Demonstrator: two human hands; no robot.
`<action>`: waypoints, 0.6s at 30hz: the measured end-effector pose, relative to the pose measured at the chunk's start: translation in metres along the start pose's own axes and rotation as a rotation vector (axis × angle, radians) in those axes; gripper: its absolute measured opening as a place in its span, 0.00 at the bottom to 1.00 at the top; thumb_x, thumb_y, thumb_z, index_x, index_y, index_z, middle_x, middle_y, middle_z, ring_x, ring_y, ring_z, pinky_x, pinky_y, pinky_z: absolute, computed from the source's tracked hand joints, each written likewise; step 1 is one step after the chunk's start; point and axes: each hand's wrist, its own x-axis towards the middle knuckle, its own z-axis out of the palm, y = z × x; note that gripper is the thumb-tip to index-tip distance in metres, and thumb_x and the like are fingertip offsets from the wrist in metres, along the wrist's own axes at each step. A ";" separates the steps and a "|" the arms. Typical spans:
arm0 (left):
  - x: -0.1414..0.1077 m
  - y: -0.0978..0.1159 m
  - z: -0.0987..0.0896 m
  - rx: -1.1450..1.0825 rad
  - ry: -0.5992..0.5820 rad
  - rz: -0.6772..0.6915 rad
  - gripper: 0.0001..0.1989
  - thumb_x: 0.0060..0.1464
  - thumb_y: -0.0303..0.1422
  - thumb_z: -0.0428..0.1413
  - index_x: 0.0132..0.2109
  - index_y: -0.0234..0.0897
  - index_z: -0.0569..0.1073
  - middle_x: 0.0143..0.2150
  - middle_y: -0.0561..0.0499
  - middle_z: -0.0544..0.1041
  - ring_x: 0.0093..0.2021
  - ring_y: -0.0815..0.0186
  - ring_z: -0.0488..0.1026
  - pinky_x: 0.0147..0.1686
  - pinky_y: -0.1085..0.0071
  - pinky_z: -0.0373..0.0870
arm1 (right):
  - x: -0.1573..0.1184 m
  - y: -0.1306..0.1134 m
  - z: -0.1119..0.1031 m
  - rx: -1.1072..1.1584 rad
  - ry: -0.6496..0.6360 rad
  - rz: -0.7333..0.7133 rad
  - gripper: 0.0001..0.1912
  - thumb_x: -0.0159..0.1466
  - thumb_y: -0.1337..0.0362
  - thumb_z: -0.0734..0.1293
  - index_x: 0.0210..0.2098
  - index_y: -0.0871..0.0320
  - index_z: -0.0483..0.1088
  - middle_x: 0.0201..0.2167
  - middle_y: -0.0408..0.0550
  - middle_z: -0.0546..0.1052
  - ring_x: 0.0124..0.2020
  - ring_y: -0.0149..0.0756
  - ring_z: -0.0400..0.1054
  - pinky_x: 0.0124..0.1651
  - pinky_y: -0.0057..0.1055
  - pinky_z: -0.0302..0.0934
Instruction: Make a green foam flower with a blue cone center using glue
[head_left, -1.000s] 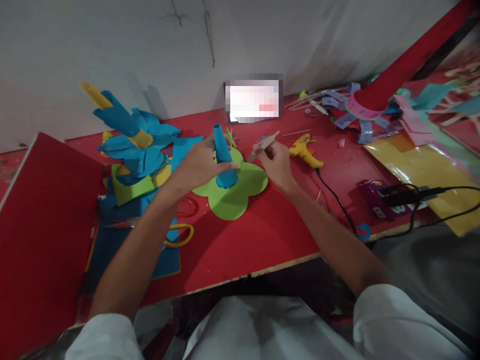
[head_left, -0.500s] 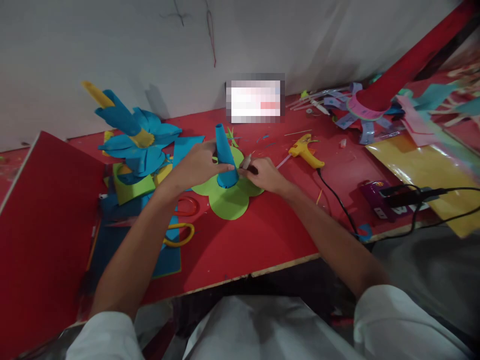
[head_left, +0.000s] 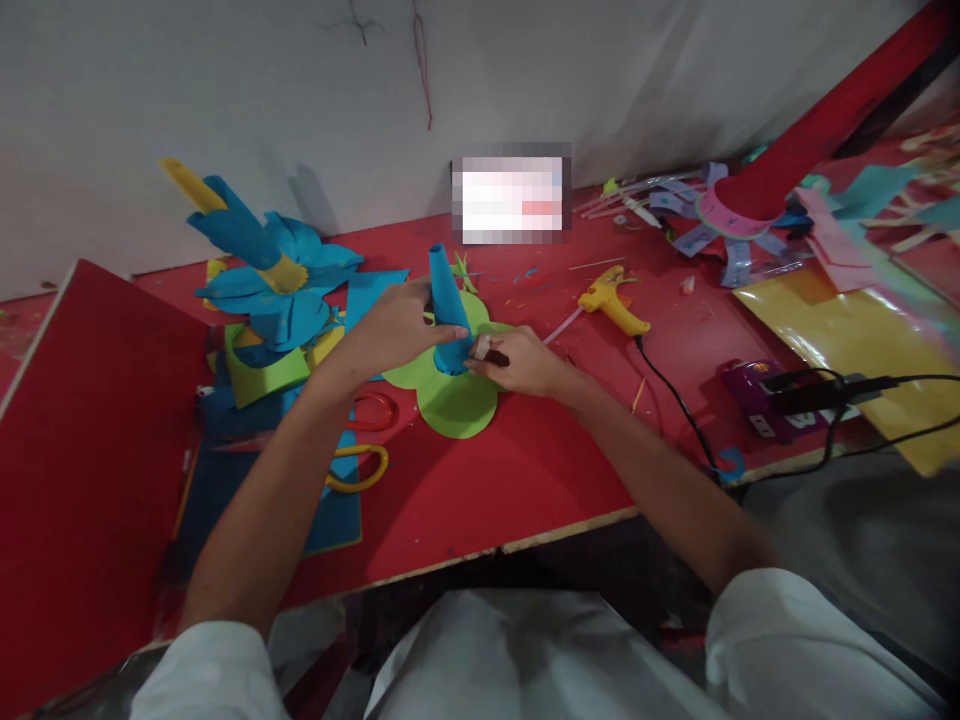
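A blue paper cone (head_left: 450, 305) stands upright, wide end down, on a green petal-shaped paper piece (head_left: 458, 408). My left hand (head_left: 401, 325) grips the cone, its thumb across the front and its fingers behind. At the cone's lower right side is my right hand (head_left: 517, 360), with its fingers bent together; a small pale thing (head_left: 482, 347) shows at the fingertips, too small to name. The hand hides part of the green piece's right side.
Scissors with yellow (head_left: 360, 470) and red handles lie near my left forearm. A blue paper flower (head_left: 281, 280) stands at the left, behind a red board (head_left: 97, 460). The corded yellow glue gun (head_left: 615, 302) lies right of my hands.
My right hand has moved slightly left and down, closer to the cone's base. My left hand keeps its hold on the cone.
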 end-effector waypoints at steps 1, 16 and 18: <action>0.000 -0.001 0.000 -0.010 -0.006 0.006 0.13 0.52 0.42 0.65 0.40 0.39 0.78 0.43 0.46 0.82 0.46 0.55 0.80 0.50 0.56 0.78 | 0.000 0.000 0.000 0.000 -0.003 0.000 0.14 0.70 0.56 0.65 0.32 0.56 0.75 0.31 0.48 0.80 0.34 0.39 0.73 0.40 0.33 0.61; -0.006 0.007 -0.006 -0.002 -0.014 0.072 0.16 0.51 0.39 0.66 0.46 0.39 0.76 0.44 0.48 0.82 0.45 0.54 0.79 0.47 0.58 0.77 | 0.006 0.009 -0.017 0.599 0.577 0.343 0.27 0.64 0.36 0.68 0.29 0.53 0.68 0.16 0.38 0.66 0.15 0.29 0.57 0.19 0.30 0.53; -0.012 0.019 -0.011 0.054 0.092 0.046 0.17 0.53 0.40 0.66 0.47 0.40 0.75 0.44 0.48 0.81 0.47 0.52 0.79 0.47 0.58 0.76 | 0.009 0.014 -0.019 0.590 0.700 0.364 0.27 0.65 0.36 0.67 0.28 0.53 0.67 0.16 0.38 0.65 0.15 0.28 0.54 0.18 0.31 0.50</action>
